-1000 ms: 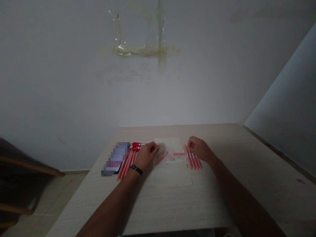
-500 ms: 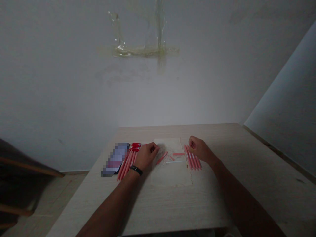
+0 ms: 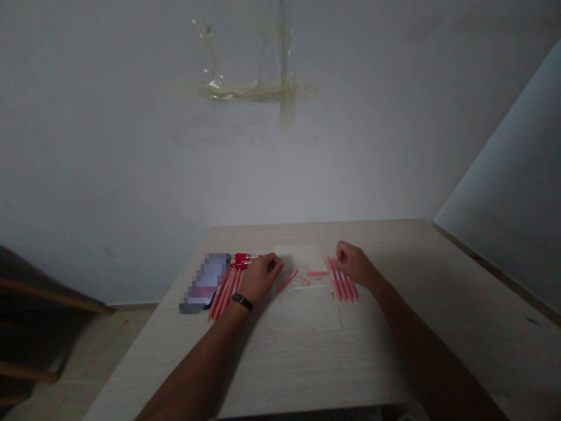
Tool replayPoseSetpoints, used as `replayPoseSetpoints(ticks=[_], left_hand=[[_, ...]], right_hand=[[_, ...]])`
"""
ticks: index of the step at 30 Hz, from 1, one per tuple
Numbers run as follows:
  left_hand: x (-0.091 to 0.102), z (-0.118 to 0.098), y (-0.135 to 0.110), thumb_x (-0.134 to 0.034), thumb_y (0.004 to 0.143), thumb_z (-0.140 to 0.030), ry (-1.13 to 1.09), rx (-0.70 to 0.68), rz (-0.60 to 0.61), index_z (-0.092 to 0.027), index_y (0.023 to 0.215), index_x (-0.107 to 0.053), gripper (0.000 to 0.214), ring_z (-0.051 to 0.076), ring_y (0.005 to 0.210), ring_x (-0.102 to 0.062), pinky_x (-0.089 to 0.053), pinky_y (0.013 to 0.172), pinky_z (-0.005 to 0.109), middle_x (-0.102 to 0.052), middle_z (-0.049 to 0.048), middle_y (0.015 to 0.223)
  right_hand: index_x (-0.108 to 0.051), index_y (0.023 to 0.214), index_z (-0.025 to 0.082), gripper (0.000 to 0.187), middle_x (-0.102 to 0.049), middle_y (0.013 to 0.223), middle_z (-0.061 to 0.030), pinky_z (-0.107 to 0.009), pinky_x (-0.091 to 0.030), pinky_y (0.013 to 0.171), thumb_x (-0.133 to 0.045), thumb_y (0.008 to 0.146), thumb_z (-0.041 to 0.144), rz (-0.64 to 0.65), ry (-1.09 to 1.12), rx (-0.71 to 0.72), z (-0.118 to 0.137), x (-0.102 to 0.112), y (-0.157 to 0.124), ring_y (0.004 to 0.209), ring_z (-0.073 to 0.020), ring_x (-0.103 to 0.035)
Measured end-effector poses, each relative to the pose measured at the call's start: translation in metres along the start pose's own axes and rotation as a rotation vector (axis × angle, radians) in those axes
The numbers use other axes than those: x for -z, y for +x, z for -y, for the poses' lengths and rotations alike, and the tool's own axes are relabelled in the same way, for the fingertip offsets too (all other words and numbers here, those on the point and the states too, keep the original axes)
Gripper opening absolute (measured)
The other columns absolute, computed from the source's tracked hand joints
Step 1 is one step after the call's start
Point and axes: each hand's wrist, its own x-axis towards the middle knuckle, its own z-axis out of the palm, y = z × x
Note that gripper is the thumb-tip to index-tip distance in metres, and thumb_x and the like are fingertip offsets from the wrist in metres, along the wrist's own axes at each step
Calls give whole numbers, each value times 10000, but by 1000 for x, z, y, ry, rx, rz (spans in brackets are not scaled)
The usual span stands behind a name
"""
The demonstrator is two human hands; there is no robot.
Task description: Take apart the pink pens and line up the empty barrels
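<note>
My left hand (image 3: 263,275) rests on the table with its fingers curled in, at the left edge of a sheet of paper (image 3: 302,316). Beside it lies a bundle of pink pen barrels (image 3: 224,295). On the sheet are a slanted pink pen part (image 3: 287,280), another pink pen part (image 3: 317,273), a smaller pink piece (image 3: 305,281) and a thin white refill (image 3: 310,287). My right hand (image 3: 352,261) is a loose fist at the top of a row of pink pens (image 3: 344,286) along the sheet's right edge. Nothing shows in either hand.
A blurred-out phone (image 3: 205,283) lies at the left, with red-ended clear pieces (image 3: 240,260) near its top. The pale wooden table (image 3: 284,374) meets a wall (image 3: 372,146) bearing peeling tape (image 3: 249,92). A dark piece of furniture (image 3: 39,327) stands at the lower left.
</note>
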Motion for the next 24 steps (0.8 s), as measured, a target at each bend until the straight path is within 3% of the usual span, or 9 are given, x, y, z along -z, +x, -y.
replayPoseSetpoints(ticks=[14,24], left_hand=[[0,-1,0,-515,898,-384,-9,2,-3,-168,756,-620,279,152,631,-561,-333,583,256,-638,9,680],[-2,-11,-3,-536,894,-347,10,-53,60,-167,810,-646,227,156,680,-574,-381,616,257,-657,34,760]], right_hand=[[-383,686,206,160,-392,636,57,-222,-251,560,-510,694,110,-11,-32,30,-1,-2,0,583,-106,-359],[-394,686,203,149,-421,646,50,-225,-271,567,-507,713,110,19,-34,23,4,-8,0,595,-110,-390]])
